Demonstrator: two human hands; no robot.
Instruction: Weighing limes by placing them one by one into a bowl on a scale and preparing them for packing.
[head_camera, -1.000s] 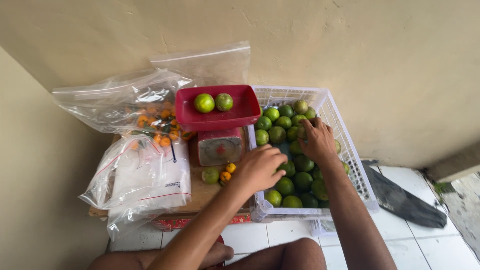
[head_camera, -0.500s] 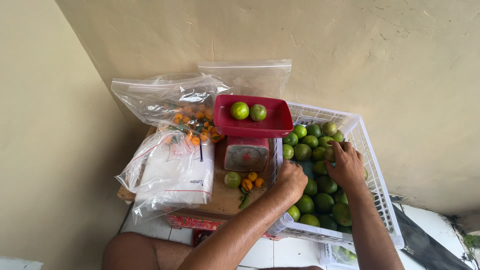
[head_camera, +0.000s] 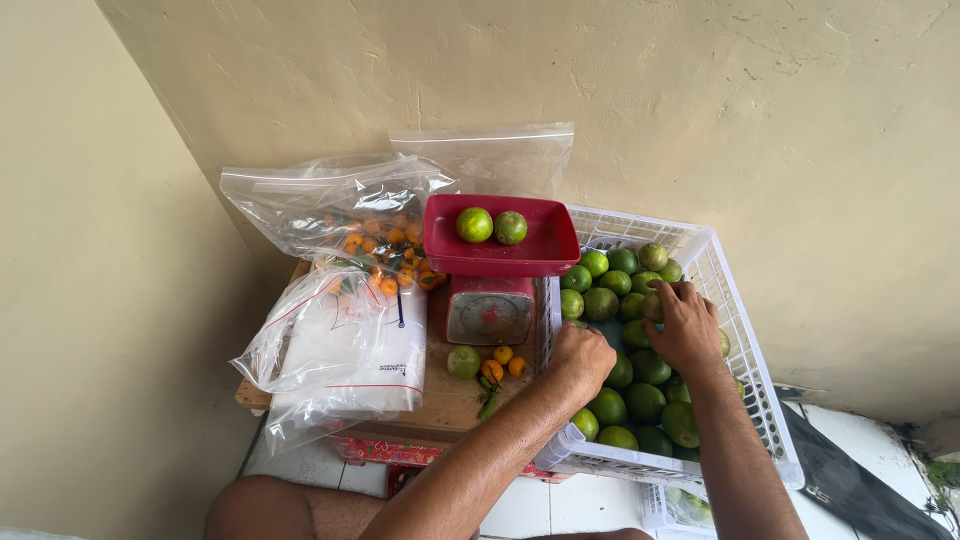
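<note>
**Green limes sorted beside a red scale**

Clear plastic bags (head_camera: 335, 215) flank the red scale (head_camera: 495, 275). The left hand (head_camera: 580, 358), fingers curled, grips the white basket (head_camera: 745, 330) rim; the right hand (head_camera: 685, 325) closes fingers around limes (head_camera: 640, 395) inside.

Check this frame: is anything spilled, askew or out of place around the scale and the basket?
Mostly tidy. One green fruit and a few small orange fruits lie loose on the wooden board in front of the scale, outside any bag or basket. Both the left hand and right hand are in the white basket; nothing looks damaged.
</note>
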